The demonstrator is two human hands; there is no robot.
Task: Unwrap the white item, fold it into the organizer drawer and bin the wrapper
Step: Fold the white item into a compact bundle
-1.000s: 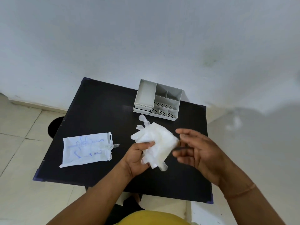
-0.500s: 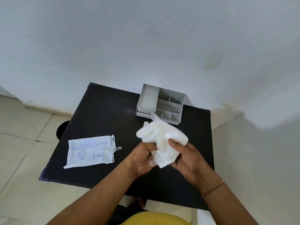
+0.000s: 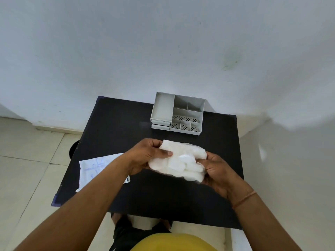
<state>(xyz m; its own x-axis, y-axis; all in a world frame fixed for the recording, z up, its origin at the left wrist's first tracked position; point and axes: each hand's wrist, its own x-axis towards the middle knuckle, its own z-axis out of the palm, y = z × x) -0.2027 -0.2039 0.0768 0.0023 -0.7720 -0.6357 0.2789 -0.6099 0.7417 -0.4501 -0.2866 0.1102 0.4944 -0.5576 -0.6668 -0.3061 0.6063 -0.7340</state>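
Head view: white item (image 3: pixel 178 161) between both hands

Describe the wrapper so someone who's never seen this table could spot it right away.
Start at the black table. On its near left side, partly hidden under the left forearm, lies the wrapper, flat and overhanging the edge. Unlike the plain white item held in both hands, it carries faint blue printing.

- The organizer (image 3: pixel 178 115) stands at the table's (image 3: pixel 112 124) far edge.
- The wrapper (image 3: pixel 97 169) lies on the table's left side.
- Both hands hold the item (image 3: pixel 178 162) above the table, nearer than the organizer.
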